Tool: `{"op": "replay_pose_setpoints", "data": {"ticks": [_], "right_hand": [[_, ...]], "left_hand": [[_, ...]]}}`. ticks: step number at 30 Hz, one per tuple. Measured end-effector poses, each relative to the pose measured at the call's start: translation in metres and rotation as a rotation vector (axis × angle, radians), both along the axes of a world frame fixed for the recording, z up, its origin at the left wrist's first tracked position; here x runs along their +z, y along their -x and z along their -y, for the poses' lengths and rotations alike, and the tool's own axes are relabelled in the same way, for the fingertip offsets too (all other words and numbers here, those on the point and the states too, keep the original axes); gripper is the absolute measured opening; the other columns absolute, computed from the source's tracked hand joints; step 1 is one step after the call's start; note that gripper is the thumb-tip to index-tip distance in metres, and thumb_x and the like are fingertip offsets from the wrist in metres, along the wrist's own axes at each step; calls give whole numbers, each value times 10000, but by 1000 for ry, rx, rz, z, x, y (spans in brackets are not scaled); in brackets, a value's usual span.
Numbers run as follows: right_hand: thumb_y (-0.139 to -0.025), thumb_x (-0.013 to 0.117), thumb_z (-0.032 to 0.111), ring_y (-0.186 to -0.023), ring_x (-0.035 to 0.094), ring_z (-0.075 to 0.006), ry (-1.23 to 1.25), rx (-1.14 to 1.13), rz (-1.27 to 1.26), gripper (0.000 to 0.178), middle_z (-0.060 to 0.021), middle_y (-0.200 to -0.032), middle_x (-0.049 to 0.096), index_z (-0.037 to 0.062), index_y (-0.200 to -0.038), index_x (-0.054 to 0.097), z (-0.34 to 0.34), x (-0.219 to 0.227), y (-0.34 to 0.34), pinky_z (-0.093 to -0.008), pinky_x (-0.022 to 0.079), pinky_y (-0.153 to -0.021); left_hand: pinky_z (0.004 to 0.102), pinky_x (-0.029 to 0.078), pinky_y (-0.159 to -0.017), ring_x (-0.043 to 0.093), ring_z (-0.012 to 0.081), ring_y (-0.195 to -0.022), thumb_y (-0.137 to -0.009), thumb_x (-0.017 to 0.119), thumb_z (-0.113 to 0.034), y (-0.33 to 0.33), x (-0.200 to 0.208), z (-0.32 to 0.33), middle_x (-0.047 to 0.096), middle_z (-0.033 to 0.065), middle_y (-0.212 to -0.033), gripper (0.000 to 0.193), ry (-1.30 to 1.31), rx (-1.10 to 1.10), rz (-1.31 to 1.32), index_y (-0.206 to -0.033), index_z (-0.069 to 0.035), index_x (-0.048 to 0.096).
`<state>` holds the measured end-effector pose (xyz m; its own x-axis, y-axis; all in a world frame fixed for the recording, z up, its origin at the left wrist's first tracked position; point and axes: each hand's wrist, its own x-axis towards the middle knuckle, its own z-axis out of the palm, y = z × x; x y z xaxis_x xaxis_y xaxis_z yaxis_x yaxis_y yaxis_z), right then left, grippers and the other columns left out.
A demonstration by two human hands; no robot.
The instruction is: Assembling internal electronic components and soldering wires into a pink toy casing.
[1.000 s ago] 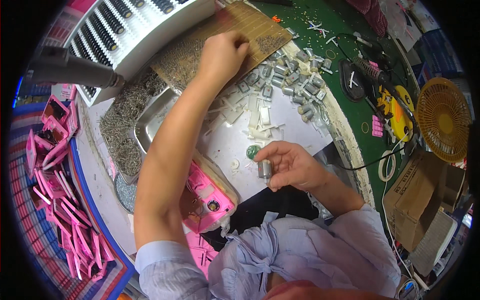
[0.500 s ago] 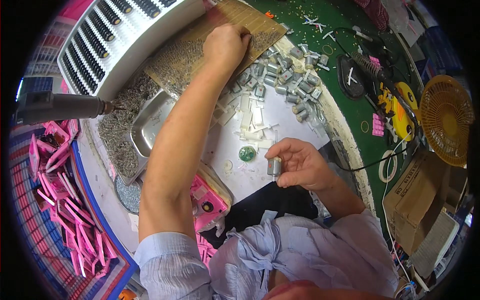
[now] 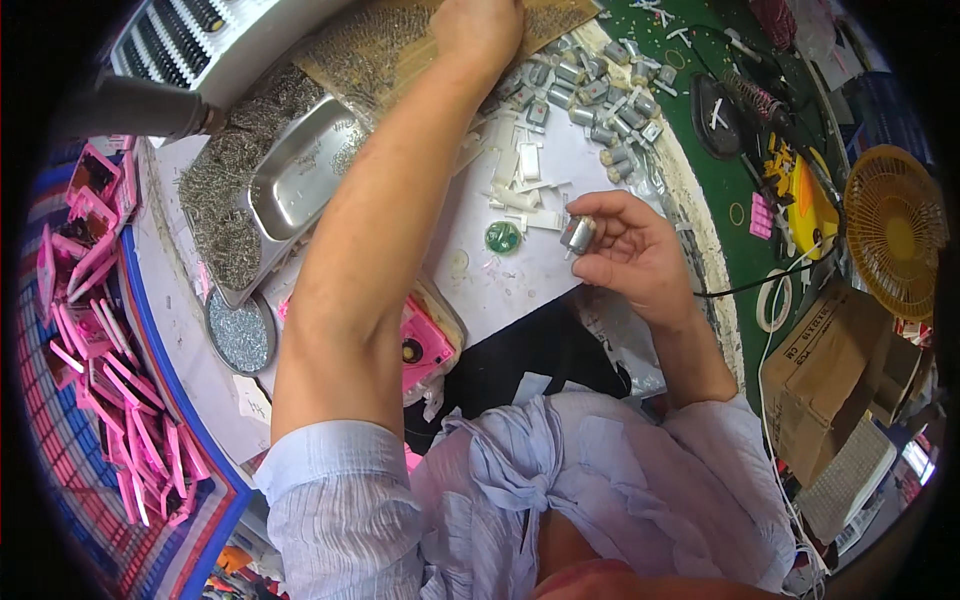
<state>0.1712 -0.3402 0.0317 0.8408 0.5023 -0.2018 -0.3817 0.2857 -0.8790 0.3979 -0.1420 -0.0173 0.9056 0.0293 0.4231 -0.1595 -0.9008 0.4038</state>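
Note:
My right hand [image 3: 640, 250] holds a small silver motor [image 3: 578, 235] between thumb and fingers, tilted, above the white work surface. Just left of it lies a round green disc [image 3: 503, 237], with white plastic parts [image 3: 527, 165] beyond. My left arm stretches far forward. At its end, my left hand [image 3: 478, 32] is over a brown board [image 3: 400, 50] strewn with tiny metal pieces. The upper picture edge and the back of the hand hide its fingers, so its grip does not show. Beside this hand lies a pile of silver motors [image 3: 600, 95].
A steel tray [image 3: 300, 180] and a heap of small metal parts [image 3: 215, 195] lie left of my arm, under a dark power tool [image 3: 140, 108]. Pink cases [image 3: 120, 400] fill the far left. At right are a yellow fan [image 3: 895, 240], a cardboard box [image 3: 835, 370] and a soldering-iron stand [image 3: 755, 100].
The whole view has shifted, so the table sits higher in the picture. My right hand has moved slightly forward and right, tilting the motor. My left hand stays over the board, its fingers now out of sight.

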Motion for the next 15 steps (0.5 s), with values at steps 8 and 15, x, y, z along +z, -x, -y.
{"op": "replay_pose_setpoints", "data": {"ticks": [8, 15], "right_hand": [[-853, 758, -66, -889, 574, -54, 88, 6, 80, 495, 8, -976, 609, -6, -1317, 597, -10, 4, 1, -201, 487, -803], [-864, 745, -61, -854, 559, -45, 140, 29, 139, 480, 6, -948, 592, -10, -1321, 605, -9, 1, -3, -188, 473, -769]], "left_hand": [[430, 589, -767, 747, 312, -814, -885, 715, -262, 10, 0, -18, 770, 157, -909, 218, 225, -97, 172, -1037, -137, 808], [309, 598, -847, 730, 217, -973, -1008, 652, -140, 81, 69, -50, 731, 176, -1131, 330, 1215, -320, -309, -1247, 88, 655]]}}
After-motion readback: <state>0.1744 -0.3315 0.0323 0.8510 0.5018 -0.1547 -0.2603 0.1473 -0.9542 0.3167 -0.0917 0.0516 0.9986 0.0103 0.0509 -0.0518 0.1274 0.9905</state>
